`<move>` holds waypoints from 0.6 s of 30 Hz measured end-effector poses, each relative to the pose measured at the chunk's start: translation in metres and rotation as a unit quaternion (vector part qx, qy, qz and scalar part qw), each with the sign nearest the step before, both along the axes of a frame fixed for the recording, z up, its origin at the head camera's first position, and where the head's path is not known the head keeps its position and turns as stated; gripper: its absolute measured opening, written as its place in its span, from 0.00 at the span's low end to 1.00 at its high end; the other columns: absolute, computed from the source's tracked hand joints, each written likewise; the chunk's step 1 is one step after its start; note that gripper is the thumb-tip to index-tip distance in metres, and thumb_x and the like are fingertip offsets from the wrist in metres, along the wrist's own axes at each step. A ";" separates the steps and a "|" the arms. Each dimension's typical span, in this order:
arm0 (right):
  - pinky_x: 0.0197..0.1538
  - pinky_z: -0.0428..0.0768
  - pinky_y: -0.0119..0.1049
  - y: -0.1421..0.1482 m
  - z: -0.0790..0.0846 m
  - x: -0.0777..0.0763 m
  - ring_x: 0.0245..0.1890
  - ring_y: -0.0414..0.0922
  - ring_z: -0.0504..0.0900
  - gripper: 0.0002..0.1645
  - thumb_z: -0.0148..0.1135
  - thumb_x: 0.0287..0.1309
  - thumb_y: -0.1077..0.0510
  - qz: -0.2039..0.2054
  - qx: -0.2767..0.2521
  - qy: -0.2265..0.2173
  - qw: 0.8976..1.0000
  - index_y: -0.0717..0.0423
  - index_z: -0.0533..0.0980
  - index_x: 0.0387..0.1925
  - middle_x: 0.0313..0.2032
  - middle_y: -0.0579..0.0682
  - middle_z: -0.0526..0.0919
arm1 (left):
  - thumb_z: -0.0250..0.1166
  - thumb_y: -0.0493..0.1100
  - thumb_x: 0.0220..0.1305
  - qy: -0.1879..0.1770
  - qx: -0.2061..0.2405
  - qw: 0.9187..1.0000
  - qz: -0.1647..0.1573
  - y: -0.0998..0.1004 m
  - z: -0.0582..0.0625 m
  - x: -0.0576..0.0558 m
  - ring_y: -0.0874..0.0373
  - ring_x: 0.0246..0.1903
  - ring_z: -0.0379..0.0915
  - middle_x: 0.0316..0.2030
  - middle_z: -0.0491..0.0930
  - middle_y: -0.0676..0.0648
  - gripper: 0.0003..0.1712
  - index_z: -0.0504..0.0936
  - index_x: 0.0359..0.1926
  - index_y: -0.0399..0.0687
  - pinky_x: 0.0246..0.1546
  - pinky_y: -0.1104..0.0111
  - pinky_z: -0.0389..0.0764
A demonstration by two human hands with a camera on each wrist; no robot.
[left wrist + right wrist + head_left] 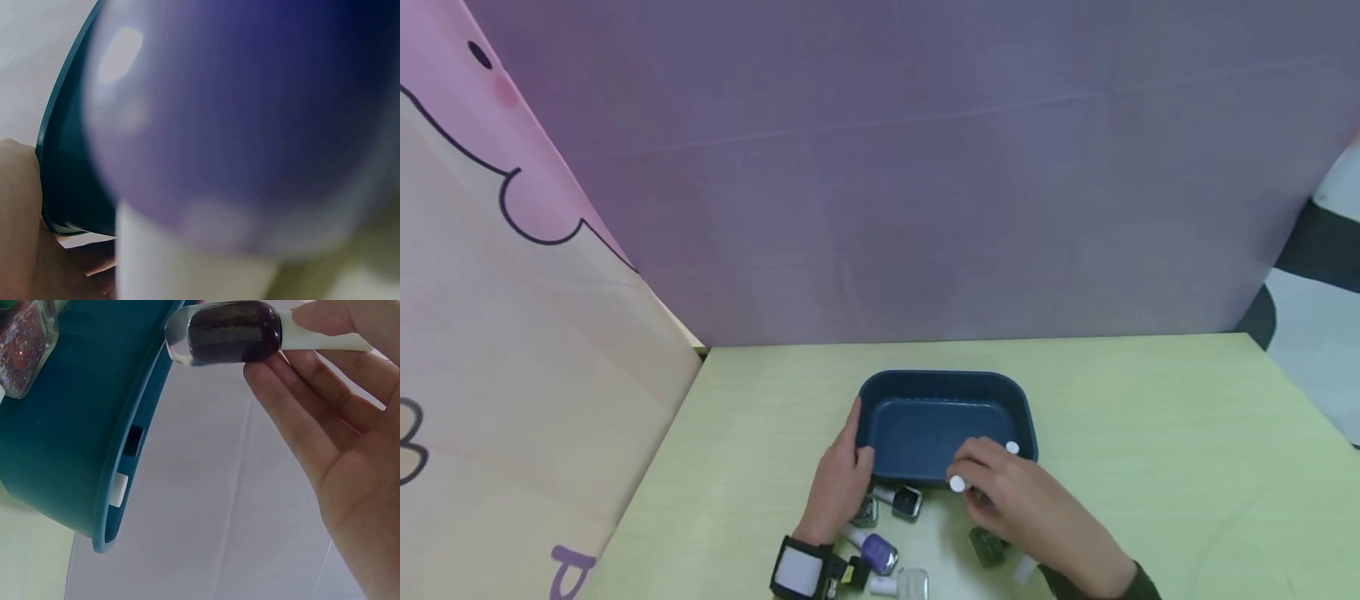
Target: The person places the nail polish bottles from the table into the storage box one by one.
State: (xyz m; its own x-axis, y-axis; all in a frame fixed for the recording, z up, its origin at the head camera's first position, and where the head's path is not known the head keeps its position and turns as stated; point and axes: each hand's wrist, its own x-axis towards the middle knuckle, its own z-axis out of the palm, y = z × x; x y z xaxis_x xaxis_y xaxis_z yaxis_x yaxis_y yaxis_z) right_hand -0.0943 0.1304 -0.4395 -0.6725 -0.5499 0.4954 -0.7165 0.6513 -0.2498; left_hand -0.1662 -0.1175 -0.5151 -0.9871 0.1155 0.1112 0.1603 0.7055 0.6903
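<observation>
A dark blue plastic tray (943,383) sits near the middle of the table. My left hand (837,483) holds its near-left corner, thumb by the rim and fingers along the outer side. Over the near-right part of the tray, my right hand (1018,496) pinches a nail polish bottle (234,331) by its long white cap. That bottle lies level in the right wrist view, filled with dark polish. Inside the tray's right end shows a white cap (1012,447). A purple nail polish bottle (878,552) lies near my left wrist; blurred, it fills much of the left wrist view.
In front of the tray lie a black polish bottle (907,502), a clear one (913,583) and a dark green one (987,547). A red glitter bottle (25,347) shows beside the tray in the right wrist view. A grey-purple cloth (925,208) hangs behind the table.
</observation>
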 end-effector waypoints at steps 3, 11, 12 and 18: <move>0.38 0.74 0.21 0.001 -0.001 -0.001 0.37 0.33 0.73 0.15 0.69 0.44 0.66 -0.005 0.000 0.005 1.000 0.48 0.82 0.36 0.41 0.39 0.76 | 0.51 0.42 0.70 -0.001 0.002 1.000 -0.001 0.000 0.000 0.000 0.62 0.19 0.55 0.68 0.68 0.49 0.42 0.44 0.79 0.67 0.30 0.68 0.67; 0.39 0.74 0.21 0.004 -0.002 -0.004 0.38 0.35 0.73 0.15 0.67 0.45 0.68 -0.001 -0.008 0.023 1.000 0.49 0.81 0.36 0.40 0.40 0.76 | 0.51 0.42 0.70 0.001 0.000 1.000 -0.002 0.000 0.001 0.000 0.61 0.21 0.58 0.69 0.67 0.47 0.42 0.45 0.79 0.65 0.33 0.67 0.69; 0.39 0.74 0.21 0.004 -0.002 -0.004 0.38 0.35 0.73 0.15 0.67 0.45 0.68 -0.001 -0.008 0.023 1.000 0.49 0.81 0.36 0.41 0.40 0.77 | 0.51 0.41 0.70 0.003 -0.001 1.000 -0.002 0.000 0.001 0.000 0.61 0.22 0.59 0.70 0.66 0.47 0.42 0.45 0.79 0.64 0.35 0.66 0.69; 0.37 0.73 0.19 0.007 -0.003 -0.005 0.39 0.35 0.74 0.15 0.66 0.45 0.69 -0.013 -0.003 0.021 1.000 0.50 0.82 0.36 0.41 0.41 0.77 | 0.51 0.41 0.70 0.001 -0.002 1.000 -0.003 0.000 0.001 0.000 0.61 0.22 0.59 0.70 0.66 0.47 0.42 0.45 0.79 0.65 0.35 0.66 0.69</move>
State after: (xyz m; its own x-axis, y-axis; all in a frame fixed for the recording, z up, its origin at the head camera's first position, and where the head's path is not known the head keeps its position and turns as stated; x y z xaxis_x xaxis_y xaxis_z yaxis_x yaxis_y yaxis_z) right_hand -0.0997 0.1370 -0.4423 -0.6650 -0.5299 0.5263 -0.7094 0.6684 -0.2233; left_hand -0.1663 -0.1180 -0.5137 -0.9861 0.1219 0.1131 0.1662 0.7069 0.6875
